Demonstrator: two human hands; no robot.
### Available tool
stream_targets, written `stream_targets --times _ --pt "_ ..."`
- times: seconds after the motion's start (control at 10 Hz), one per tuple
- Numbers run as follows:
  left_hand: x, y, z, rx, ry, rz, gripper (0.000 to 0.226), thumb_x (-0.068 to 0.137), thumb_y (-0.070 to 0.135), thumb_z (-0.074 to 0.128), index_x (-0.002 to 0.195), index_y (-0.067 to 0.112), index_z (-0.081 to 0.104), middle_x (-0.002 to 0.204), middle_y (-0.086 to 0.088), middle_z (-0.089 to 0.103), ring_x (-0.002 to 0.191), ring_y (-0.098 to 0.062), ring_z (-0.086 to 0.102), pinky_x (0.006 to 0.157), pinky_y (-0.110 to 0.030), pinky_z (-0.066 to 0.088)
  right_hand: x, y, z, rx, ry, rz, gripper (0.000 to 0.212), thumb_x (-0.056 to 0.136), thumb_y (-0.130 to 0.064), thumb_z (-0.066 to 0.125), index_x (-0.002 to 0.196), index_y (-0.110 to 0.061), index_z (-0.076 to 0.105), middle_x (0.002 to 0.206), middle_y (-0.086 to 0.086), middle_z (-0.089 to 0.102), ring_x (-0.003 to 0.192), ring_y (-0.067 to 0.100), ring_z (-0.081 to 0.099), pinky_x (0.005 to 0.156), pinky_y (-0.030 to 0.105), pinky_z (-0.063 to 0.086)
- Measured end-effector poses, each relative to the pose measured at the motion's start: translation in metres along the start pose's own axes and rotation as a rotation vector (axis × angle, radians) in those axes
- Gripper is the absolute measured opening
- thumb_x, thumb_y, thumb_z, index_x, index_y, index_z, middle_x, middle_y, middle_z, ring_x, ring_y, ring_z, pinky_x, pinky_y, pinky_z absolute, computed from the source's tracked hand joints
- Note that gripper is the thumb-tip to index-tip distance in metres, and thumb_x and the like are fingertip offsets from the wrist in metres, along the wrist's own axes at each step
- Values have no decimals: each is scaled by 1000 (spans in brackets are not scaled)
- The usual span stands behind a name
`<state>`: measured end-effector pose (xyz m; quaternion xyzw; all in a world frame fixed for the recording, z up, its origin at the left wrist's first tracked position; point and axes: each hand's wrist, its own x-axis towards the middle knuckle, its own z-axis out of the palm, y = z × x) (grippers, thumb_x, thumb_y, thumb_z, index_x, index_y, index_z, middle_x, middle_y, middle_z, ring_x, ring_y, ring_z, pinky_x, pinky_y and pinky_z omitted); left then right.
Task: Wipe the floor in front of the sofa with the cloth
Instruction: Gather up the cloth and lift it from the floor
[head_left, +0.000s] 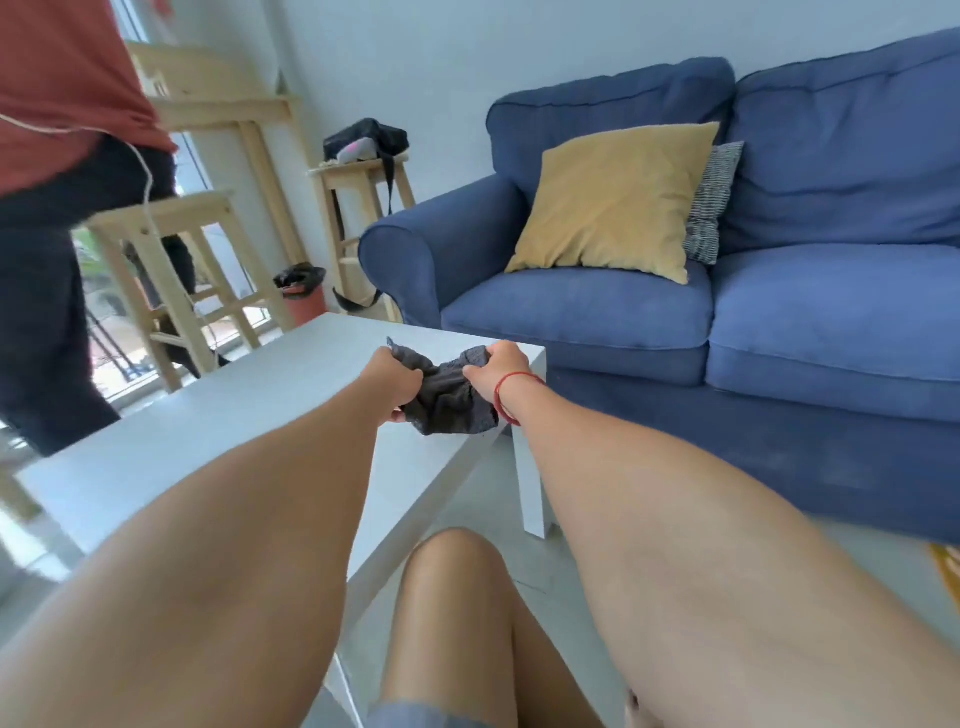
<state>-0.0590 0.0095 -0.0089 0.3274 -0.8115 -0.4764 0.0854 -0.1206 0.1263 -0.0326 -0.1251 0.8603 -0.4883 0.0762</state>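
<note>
Bare forearms fill the lower view, reaching forward above a bent knee (452, 597). Beyond them the blue sofa (779, 312) spans the right side, carrying a yellow cushion (613, 200) and a striped cushion (714, 202) tucked behind it. A white desk (208, 431) stretches from the left toward the sofa, its corner leg standing on the pale floor (483, 499) in front of the sofa. Another person in a red top (57, 93) stands at far left beside wooden stools (171, 270). Over the desk's far corner, the dark grey cloth (447, 389) is held bunched, its long axis running left to right between the hands. The left hand (392, 376) is closed on its left end, and the right hand (496, 366), with a red string at the wrist, pinches its right end.
</note>
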Motion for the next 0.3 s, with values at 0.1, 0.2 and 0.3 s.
stream_targets --times 0.1,0.2,0.3 --pt "-8 -29 -47 -19 102 -64 21 92 8 50 113 14 47 105 -11 50 90 -31 54 51 -34 50 -10 -28 45 -1 -120 -21 39 90 -22 63 124 -3 58 130 15 60 119 35 57 97 35 46" --pt "-10 -54 -78 102 83 -187 27 93 11 47 118 7 55 93 -13 59 79 -30 60 61 -40 56 -20 -40 79 -19 -209 32 44 90 -22 62 129 -4 53 135 15 56 123 35 54 101 35 46" --pt "-9 -72 -89 498 81 -294 47 95 31 44 128 -2 49 122 -18 59 107 -34 60 92 -38 51 -20 -57 76 -46 -136 39 39 90 -22 58 125 -5 56 129 15 59 119 36 55 98 37 46"
